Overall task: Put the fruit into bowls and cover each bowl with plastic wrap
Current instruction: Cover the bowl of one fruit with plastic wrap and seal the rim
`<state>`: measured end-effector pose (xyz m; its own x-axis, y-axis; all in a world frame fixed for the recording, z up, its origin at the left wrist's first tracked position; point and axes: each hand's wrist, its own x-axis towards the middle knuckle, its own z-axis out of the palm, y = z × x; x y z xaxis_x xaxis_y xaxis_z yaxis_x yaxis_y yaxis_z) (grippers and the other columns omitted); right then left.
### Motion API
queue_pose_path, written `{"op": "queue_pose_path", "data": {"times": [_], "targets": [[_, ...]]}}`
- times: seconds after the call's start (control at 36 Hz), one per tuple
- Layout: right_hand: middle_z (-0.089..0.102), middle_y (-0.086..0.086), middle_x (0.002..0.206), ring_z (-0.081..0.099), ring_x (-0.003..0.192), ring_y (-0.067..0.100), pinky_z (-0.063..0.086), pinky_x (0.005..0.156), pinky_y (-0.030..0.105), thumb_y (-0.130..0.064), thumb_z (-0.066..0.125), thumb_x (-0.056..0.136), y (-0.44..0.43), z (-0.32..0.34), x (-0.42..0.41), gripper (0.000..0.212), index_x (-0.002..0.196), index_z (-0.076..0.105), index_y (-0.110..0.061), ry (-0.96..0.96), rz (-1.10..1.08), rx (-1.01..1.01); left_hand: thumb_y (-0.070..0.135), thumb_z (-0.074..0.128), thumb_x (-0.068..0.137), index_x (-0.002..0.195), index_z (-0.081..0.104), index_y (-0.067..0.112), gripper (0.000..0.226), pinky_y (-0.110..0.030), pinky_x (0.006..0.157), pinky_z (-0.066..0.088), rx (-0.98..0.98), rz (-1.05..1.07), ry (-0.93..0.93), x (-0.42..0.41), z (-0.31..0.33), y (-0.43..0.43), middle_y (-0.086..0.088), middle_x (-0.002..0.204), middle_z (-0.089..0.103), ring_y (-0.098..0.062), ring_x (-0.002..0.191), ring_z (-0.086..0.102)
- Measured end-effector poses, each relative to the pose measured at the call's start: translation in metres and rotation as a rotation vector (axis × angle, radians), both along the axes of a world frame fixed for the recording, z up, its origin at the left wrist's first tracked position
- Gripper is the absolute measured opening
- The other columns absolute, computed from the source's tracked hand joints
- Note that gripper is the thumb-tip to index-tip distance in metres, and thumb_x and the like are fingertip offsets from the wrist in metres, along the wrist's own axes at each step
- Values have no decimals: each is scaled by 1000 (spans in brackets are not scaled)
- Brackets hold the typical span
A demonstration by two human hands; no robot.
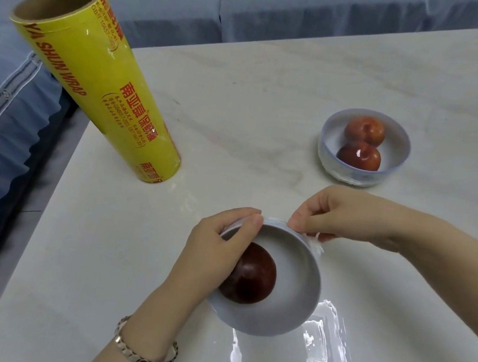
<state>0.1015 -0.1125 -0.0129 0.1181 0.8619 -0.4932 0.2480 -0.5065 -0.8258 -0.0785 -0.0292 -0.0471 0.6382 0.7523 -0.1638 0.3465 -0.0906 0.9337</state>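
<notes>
The left hand (219,248) arches over the near white bowl (294,282) holding a dark red fruit (252,276), thumb and fingers clamping its far rim. The right hand (348,216) pinches plastic wrap (316,242) there.

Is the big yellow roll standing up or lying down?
Standing up. The plastic wrap roll rests on one end on the table, and its open cardboard end faces up.

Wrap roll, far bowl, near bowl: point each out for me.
Wrap roll (98,83), head view, on its yellow side.
Far bowl (333,138), head view, on its inner left wall.
Near bowl (294,279), head view, on its bare inner wall.
</notes>
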Motion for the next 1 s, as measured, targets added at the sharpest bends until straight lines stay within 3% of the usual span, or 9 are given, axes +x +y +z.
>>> {"op": "queue_pose_path", "data": {"times": [0.08,0.19,0.31,0.53,0.69,0.83,0.92,1.0], "targets": [[63,10,83,54,75,15,48,72,22,-18,63,85,1,4,4,15,87,72,-6,21,50,-67,35,62,82,82,69,39,8,1,76,40,15,-10,21,1,1,-1,32,87,67,18,92,57],[62,0,74,55,65,7,48,60,12,-10,66,82,-3,2,9,7,82,67,-18,48,40,-76,37,62,81,83,70,39,8,2,77,39,7,-15,25,0,1,-1,32,89,67,18,93,57],[61,-3,68,52,63,10,47,57,12,-10,70,77,-10,-2,13,11,82,66,-19,68,39,-99,38,62,81,82,69,41,8,2,79,40,0,-27,24,0,1,0,34,89,67,18,94,57],[56,10,79,47,66,13,45,60,16,-4,56,88,-13,2,17,20,92,69,-18,109,108,-89,38,63,82,80,67,46,9,2,79,40,37,-69,63,0,2,1,36,90,65,17,96,56],[54,4,65,47,57,7,44,56,13,-5,57,84,-10,6,18,27,64,69,-16,88,56,-27,41,62,81,88,66,47,10,5,77,37,56,-95,78,1,6,-1,34,95,63,22,97,52],[56,0,60,48,55,7,41,57,14,7,33,85,0,-8,6,40,55,53,-11,402,-153,-28,38,64,82,91,65,49,15,5,81,36,39,-69,97,1,7,0,35,97,60,26,95,50],[51,0,53,47,47,8,36,53,18,-7,44,77,7,-2,4,20,57,48,-10,555,-157,-117,39,64,82,109,66,39,27,5,80,36,54,-46,132,1,6,0,27,104,59,14,98,53],[45,0,56,41,50,9,33,54,20,-41,65,62,12,8,5,27,49,61,-18,340,3,-239,41,65,79,120,63,29,42,0,80,35,82,-48,171,1,6,-2,21,108,57,4,104,51]]}}
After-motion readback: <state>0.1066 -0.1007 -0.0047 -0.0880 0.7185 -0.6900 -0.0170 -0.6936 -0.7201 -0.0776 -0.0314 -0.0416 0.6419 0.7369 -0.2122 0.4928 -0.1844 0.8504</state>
